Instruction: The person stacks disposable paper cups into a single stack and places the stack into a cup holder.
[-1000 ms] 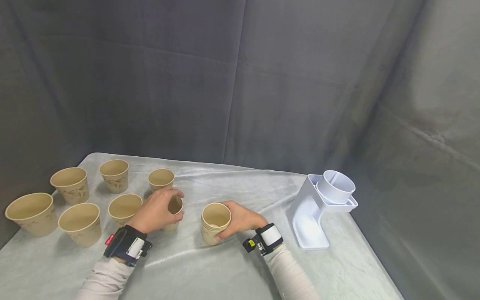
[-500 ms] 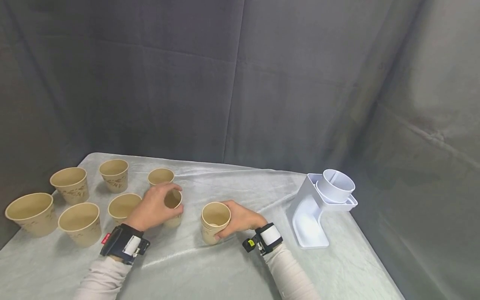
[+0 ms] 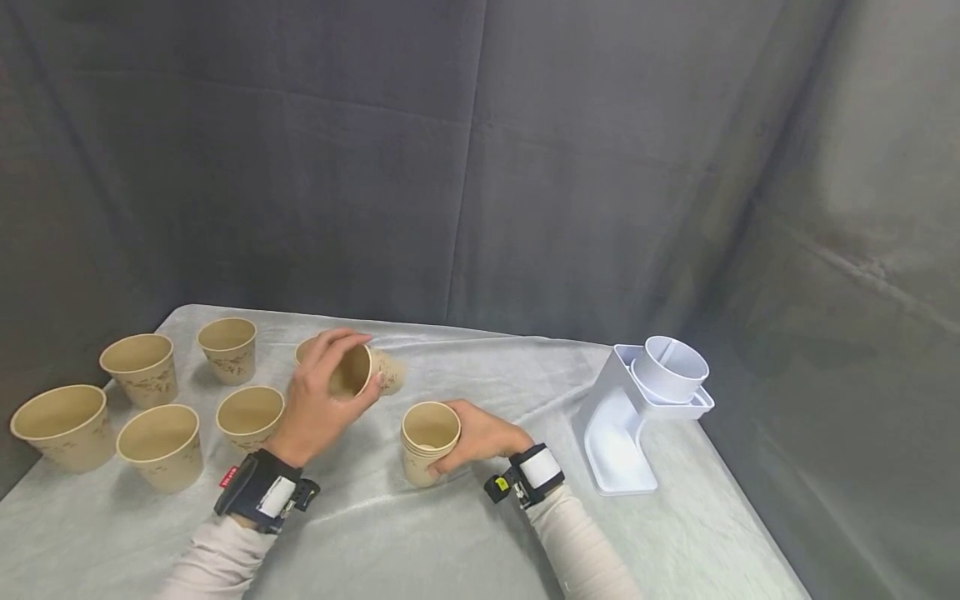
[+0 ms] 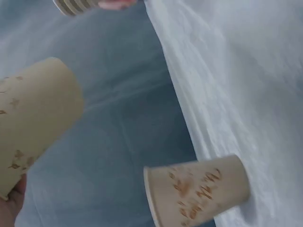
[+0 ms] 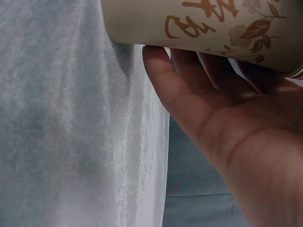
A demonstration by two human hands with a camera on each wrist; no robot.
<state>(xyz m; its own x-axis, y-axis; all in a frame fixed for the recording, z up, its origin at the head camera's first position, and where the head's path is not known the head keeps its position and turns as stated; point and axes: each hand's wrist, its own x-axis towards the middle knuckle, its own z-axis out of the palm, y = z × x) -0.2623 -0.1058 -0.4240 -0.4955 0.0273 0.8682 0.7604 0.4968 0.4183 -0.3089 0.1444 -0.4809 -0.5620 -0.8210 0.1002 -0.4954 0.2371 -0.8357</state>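
Observation:
Beige paper cups with brown leaf print are spread over the left of the table. My left hand (image 3: pixel 313 410) holds one paper cup (image 3: pixel 388 372) between thumb and fingers, raised and tipped on its side, its mouth towards my palm and its base to the right. Behind those fingers another upright cup (image 4: pixel 196 191) is mostly hidden in the head view. Around the right side of a short stack of nested paper cups (image 3: pixel 420 471), my right hand (image 3: pixel 483 435) is wrapped, thumb at the front. The stack (image 5: pixel 203 28) stands upright on the cloth.
Several more upright cups stand at the left, including a cup (image 3: pixel 250 410) by my left wrist and a larger cup (image 3: pixel 75 442) near the edge. At the right is a white plastic stand (image 3: pixel 622 458) with a round ring (image 3: pixel 670 375) on top. Grey curtains (image 3: pixel 360 167) surround the table.
My left hand has lifted the paper cup up from its upright place and tipped it, base to the right. The right hand and its stack have stayed put.

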